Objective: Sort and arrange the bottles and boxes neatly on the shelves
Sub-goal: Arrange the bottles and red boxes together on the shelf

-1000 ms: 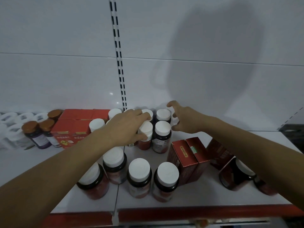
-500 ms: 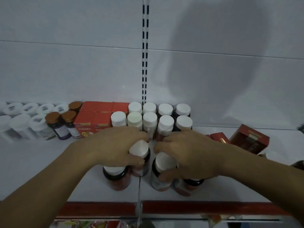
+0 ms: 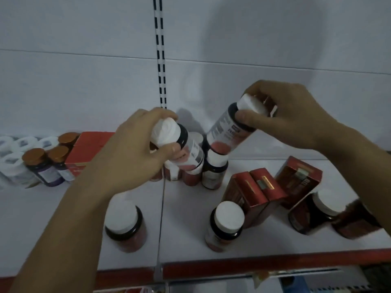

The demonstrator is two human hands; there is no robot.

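While we hold one white-capped bottle in each hand above the middle of the shelf [image 3: 186, 225], the sorting looks to us roughly half done. Our left hand [image 3: 131, 153] has fingers and thumb clamped round the cap and neck of the left bottle [image 3: 190, 153], which is tilted just above the back cluster [image 3: 213, 176] of white-capped bottles standing near the back edge. Our right hand [image 3: 292, 117] pinches the right bottle [image 3: 224, 132] by its cap, thumb on the near side and fingers curled over the top. It leans too, and we cannot tell whether its base touches the cluster. Toward the back left corner the bright red boxes [image 3: 84, 149], the brown-capped bottles [image 3: 40, 163] and the white bottles [image 3: 12, 153] already stand packed in rows. We judge the rest is left to do: two loose bottles [image 3: 124, 225] stand apart near the front edge, the dark red boxes [image 3: 254, 193] sit askew toward the right edge, and a tipped bottle [image 3: 317, 210] lies on its side beside them. Labels are white over a reddish band with dark print, and the boxes carry a gold strip, but nothing is sharp enough for us to read.
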